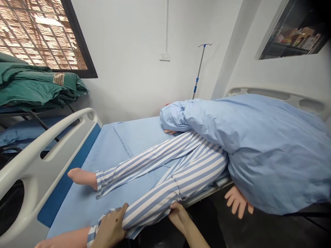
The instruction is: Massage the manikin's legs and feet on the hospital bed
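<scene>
Manikin's near leg, in striped trousers, lies along the bed edge, left hand clasping its shin, right hand gripping beneath the knee; step judged leg positioning, next move likely needing both supports coordinated.

Green fabric lies heaped beside a barred window. An IV pole with blue fittings stands near a wall socket.
</scene>
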Available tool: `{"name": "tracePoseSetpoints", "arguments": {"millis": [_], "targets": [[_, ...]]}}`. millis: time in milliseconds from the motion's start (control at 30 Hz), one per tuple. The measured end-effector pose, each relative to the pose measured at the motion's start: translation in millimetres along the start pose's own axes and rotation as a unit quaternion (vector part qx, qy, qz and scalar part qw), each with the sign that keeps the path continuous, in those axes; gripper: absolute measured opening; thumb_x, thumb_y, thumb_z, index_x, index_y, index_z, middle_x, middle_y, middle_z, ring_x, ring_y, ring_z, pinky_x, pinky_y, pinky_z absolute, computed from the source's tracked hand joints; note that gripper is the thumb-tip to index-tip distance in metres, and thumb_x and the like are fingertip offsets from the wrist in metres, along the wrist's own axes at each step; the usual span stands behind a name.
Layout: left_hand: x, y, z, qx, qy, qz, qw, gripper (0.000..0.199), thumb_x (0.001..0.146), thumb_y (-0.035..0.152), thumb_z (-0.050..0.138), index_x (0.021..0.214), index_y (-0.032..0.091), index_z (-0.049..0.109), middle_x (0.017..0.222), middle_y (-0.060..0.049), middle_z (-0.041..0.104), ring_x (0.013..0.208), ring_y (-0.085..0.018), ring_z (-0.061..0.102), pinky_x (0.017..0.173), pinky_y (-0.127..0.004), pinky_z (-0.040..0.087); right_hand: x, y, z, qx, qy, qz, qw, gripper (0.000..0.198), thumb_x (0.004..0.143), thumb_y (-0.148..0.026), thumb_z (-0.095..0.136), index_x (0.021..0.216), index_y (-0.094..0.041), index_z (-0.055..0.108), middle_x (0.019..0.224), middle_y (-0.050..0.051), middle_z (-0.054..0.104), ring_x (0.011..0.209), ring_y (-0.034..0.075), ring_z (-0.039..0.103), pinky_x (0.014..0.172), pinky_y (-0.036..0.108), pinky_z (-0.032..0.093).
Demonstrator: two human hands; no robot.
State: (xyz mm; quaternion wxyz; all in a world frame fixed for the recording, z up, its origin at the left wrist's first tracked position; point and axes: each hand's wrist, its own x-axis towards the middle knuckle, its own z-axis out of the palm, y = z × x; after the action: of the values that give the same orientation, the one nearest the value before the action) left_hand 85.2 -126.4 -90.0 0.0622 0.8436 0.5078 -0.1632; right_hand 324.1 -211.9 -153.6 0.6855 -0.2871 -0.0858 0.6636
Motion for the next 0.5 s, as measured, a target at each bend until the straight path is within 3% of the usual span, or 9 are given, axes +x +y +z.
{"name": "tracePoseSetpoints", "arguments": {"millis": [233,500], "targets": [[-3,3,-3,-0.01,0.01,-0.01,1.0,0.07,0.053,0.015,0.041,0.123,0.021,0.031,0.111,-0.004,0.052,0.093,-0.022,0.049,0.078,-0.034,0.036,1,2,-3,0.037,-0.017,0.017,0.999,0.029,0.052,-0.008,0.05,0.078,-0.016,0.058,0.074,0.0,0.06,0.079,0.016,0.051,0.074,0.03,0.036],[-6,-1,-14,-0.078,0.025,-0.03,0.996,0.073,0.049,0.016,0.042,0.121,0.021,0.034,0.11,-0.004,0.052,0.096,-0.023,0.048,0.082,-0.033,0.034,-24,-29,33,-0.011,-0.076,0.008,0.997,0.04,0.055,-0.011,0.059,0.094,-0.018,0.054,0.084,0.004,0.06,0.086,0.019,0.051,0.078,0.036,0.034]]}}
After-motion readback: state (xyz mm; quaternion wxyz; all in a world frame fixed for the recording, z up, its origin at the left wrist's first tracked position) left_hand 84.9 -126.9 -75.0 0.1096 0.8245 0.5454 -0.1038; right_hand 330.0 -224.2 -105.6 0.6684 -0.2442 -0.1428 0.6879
